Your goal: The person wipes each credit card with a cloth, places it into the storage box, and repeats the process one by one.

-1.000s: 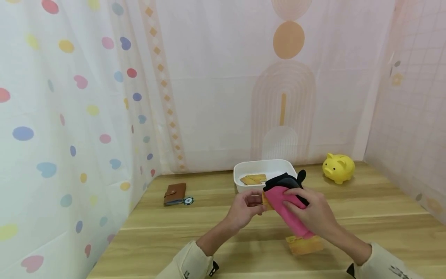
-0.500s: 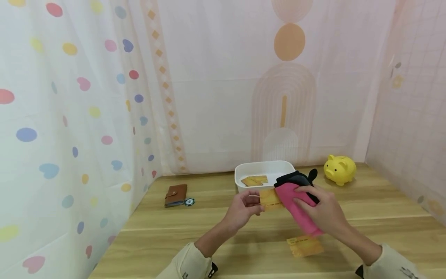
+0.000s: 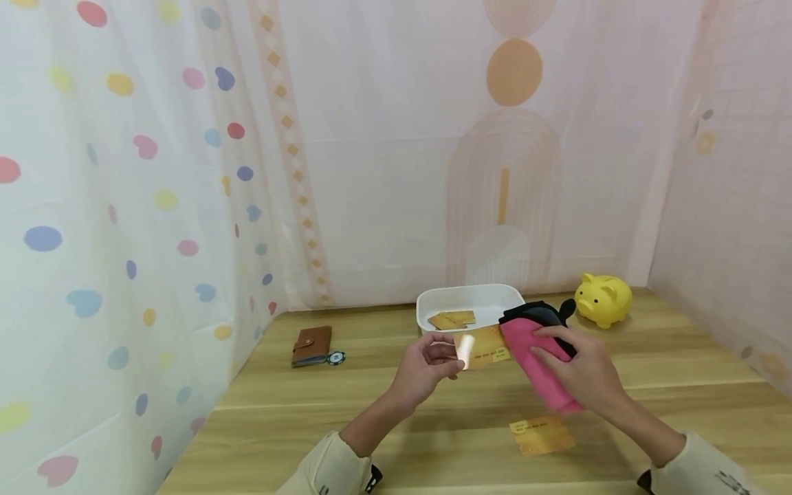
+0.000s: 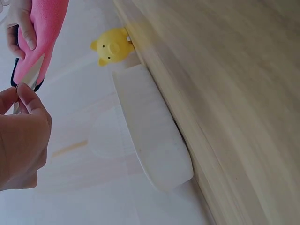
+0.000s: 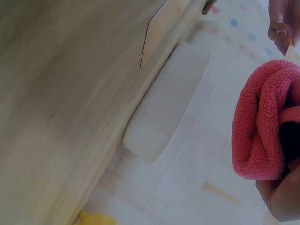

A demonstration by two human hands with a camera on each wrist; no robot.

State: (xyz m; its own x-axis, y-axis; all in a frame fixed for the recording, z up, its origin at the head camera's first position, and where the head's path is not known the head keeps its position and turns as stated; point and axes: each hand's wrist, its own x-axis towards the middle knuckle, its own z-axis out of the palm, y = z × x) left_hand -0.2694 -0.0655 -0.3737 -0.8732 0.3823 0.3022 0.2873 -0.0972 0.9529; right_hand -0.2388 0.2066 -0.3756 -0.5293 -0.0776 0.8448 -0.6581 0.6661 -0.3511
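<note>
In the head view my left hand [image 3: 423, 368] pinches a yellow-gold bank card [image 3: 489, 344] by its left end, and light glares off it. My right hand [image 3: 584, 364] grips a folded, fuzzy pink-and-black cloth [image 3: 535, 357], thumb on the near side. The card's right end meets the cloth's edge; in the left wrist view the card [image 4: 33, 75] lies against the pink folds. The right wrist view shows the cloth [image 5: 258, 122] doubled over in thick layers. A second gold card [image 3: 542, 436] lies flat on the table below the cloth.
A white plastic bin [image 3: 470, 295] with several gold cards [image 3: 452, 320] stands behind the hands. The yellow piggy bank [image 3: 603, 300] is at back right. On the left lie a brown wallet [image 3: 311, 346] and a poker chip [image 3: 336, 358]. Curtains [image 3: 383, 172] border the table.
The cloth and right hand have moved right, away from the left hand. Much more of the pinched card now shows outside the cloth. The left hand has barely moved.
</note>
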